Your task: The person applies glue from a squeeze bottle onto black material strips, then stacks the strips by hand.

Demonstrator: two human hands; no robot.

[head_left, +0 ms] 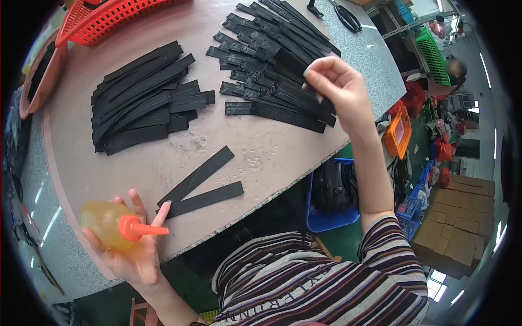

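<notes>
My left hand [136, 255] is wrapped round a bottle [103, 220] of yellowish liquid with an orange nozzle, which points right. Its index fingertip touches the near ends of two black strips [209, 198] that lie in a V on the table. My right hand [340, 89] is raised over a fanned pile of black strips [283, 98], its thumb and index finger pinched together; what they hold, if anything, is too small to make out. A second pile of black strips [144, 100] lies at the left of the table.
A red basket [109, 24] and a pink basket [41, 79] stand at the table's [244, 157] far left. Below its right edge is a blue bin [331, 217] with black pieces. Another person [455, 70] is in the right background, near cardboard boxes [454, 223].
</notes>
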